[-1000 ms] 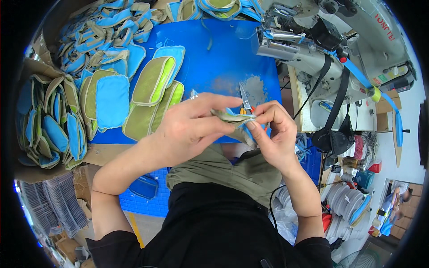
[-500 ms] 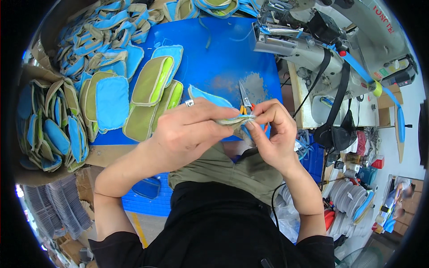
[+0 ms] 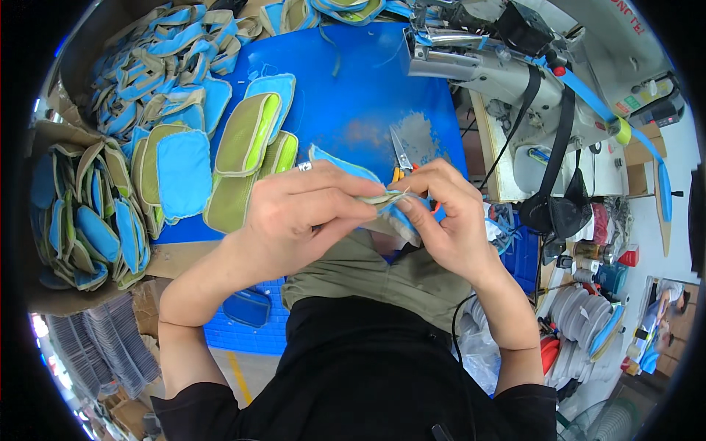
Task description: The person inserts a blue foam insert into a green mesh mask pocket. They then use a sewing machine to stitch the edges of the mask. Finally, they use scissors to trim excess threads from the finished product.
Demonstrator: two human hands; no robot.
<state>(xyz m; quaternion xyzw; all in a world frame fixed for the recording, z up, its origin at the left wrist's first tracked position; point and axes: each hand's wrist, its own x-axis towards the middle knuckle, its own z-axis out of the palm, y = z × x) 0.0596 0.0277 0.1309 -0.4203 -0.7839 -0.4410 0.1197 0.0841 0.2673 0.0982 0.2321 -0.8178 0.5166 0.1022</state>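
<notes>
Meeting above the olive trousers (image 3: 353, 283), the left hand (image 3: 301, 202) and the right hand (image 3: 460, 228) are both closed on one blue-and-khaki fabric piece (image 3: 397, 222), thumbs and fingers pinching its edging. A blue part shows beyond the left fingers, and a lower fold shows in the space between the hands; how the fingertips sit inside the folds I cannot tell.

Just past the hands lie scissors (image 3: 400, 151), blades pointing away, handles partly covered by the right hand. From there a stretch of blue tabletop (image 3: 346, 95) opens back and leftward, giving room as far as the stacked green pouches (image 3: 239, 140). Left of these rests a blue-faced pouch (image 3: 184, 173), near a cardboard box (image 3: 66, 301) packed with more on edge. Along the right, a narrow gap parts the tabletop's edge from a cream worktop (image 3: 489, 151), while the sewing machine (image 3: 478, 70) reaches over the far right corner. Blue-and-khaki bands (image 3: 169, 51) heap up at far left.
</notes>
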